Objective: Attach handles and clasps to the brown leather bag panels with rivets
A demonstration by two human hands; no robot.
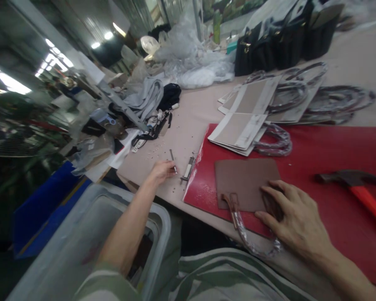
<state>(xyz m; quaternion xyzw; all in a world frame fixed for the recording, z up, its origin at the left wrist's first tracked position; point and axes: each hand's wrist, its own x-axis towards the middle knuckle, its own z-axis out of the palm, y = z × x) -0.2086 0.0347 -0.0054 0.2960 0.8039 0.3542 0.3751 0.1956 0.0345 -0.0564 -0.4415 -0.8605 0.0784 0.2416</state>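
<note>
My left hand (163, 171) is closed around a thin metal rod (171, 155), over the table's near edge. Beside it on the table lie several more slim metal tools (188, 169). On the red board (313, 146) rests a brown leather-like panel (244, 179). A bag handle (245, 239) wrapped in clear film loops off its lower edge, with a brown end tab (233, 205) on the panel. My right hand (296, 213) grips the panel's right side, fingers curled and thumb at the lower edge; its palm hides the handle's other end.
A claw hammer (359, 184) with a red handle lies right on the board. Stacked panels (242, 121) with wrapped handles sit behind. Black bags (278, 46) and clear plastic (191, 62) stand farther back. A grey plastic bin (163, 217) is below left, near a blue container (44, 209).
</note>
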